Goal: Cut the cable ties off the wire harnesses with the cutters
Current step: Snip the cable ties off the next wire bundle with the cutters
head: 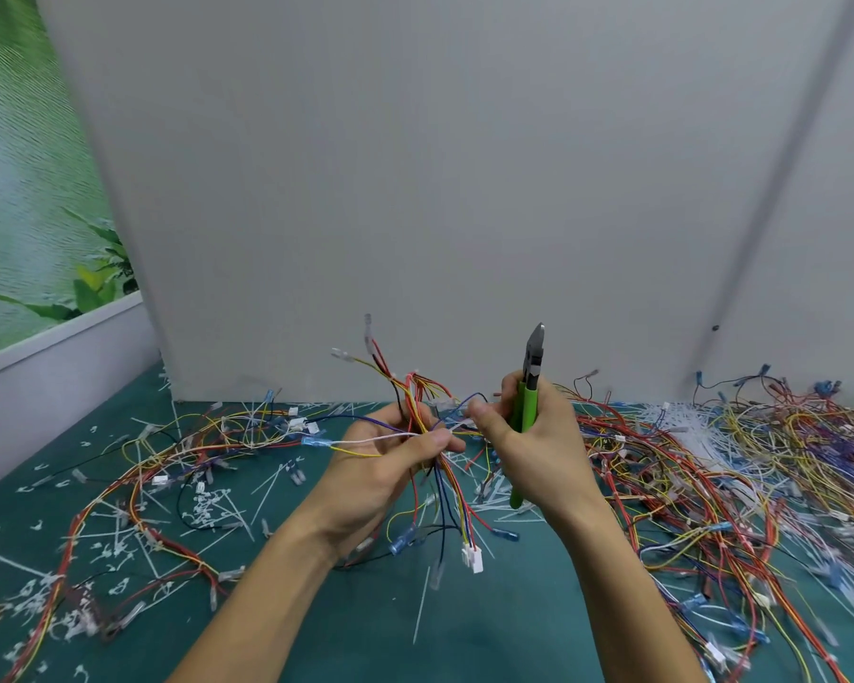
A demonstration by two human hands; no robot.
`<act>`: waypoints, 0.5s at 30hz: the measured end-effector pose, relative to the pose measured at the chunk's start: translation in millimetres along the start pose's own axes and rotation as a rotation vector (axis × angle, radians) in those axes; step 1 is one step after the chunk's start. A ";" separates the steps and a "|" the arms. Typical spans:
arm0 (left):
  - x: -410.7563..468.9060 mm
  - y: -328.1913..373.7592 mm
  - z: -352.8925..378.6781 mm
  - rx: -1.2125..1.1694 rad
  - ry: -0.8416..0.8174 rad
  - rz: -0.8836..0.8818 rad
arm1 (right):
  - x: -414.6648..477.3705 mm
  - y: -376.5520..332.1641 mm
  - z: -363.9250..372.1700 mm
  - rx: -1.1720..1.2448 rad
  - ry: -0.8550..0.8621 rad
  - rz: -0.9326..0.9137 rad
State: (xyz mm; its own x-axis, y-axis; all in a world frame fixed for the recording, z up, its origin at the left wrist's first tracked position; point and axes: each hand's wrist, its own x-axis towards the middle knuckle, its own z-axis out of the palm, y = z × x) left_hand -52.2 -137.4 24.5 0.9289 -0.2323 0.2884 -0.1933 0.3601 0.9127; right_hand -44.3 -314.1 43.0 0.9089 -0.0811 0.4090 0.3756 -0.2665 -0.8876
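Harness point(416, 404) in left hand point(388, 468), cutters point(532, 377) upright, wall point(415, 189) seemingly close behind

My right hand point(538, 451) covers most of the green handles of the cutters point(531, 382). My left hand point(380, 465) hides where the harness point(415, 401) is bunched, and any tie there is too small to tell. The harness pile point(760, 460) runs off the right edge. The clippings point(70, 628) at lower left are blurred.

Left hand point(390, 465) grips a wire harness point(430, 436) above the green table point(464, 623); right hand point(533, 446) holds green-handled cutters point(531, 382) upright, tip up.
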 end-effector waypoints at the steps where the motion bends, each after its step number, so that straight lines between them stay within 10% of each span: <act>1: 0.3 -0.3 0.0 0.000 0.008 0.000 | -0.4 -1.4 -1.0 0.002 -0.002 -0.003; 15: 2.2 -2.8 1.1 0.096 0.004 -0.137 | -4.0 -10.0 -6.9 0.008 -0.065 -0.076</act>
State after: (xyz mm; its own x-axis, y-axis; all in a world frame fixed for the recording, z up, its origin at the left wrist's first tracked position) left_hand -50.0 -139.9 22.9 0.9500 -0.2694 0.1581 -0.0938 0.2368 0.9670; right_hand -52.9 -317.7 51.7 0.8877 0.0017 0.4603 0.4447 -0.2616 -0.8566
